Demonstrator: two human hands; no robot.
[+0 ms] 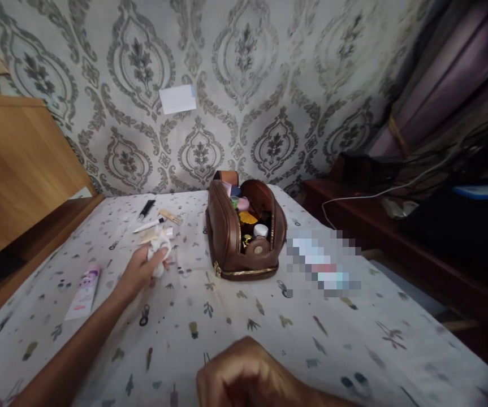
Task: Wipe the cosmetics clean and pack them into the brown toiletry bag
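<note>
My left hand (144,265) grips a crumpled white cloth or tissue (159,251) over the patterned sheet, beside a small group of cosmetics. A black tube (146,210), a beige tube (169,216) and a white pen-like stick (148,225) lie just beyond it. To the right of them stands a brown bag (244,237), unzipped and filled with several items, among them a white-capped container (260,230). My right hand (247,373) is curled near the bottom edge, in front of the bag; whatever its fingers hold, if anything, is hidden.
A pink and white tube (85,291) lies at the left on the sheet (176,345). Right of the bag is a pixelated flat item (322,263). A wooden cabinet (18,152) borders the left, a dark red table (354,220) with cables the right, and a patterned wall the back.
</note>
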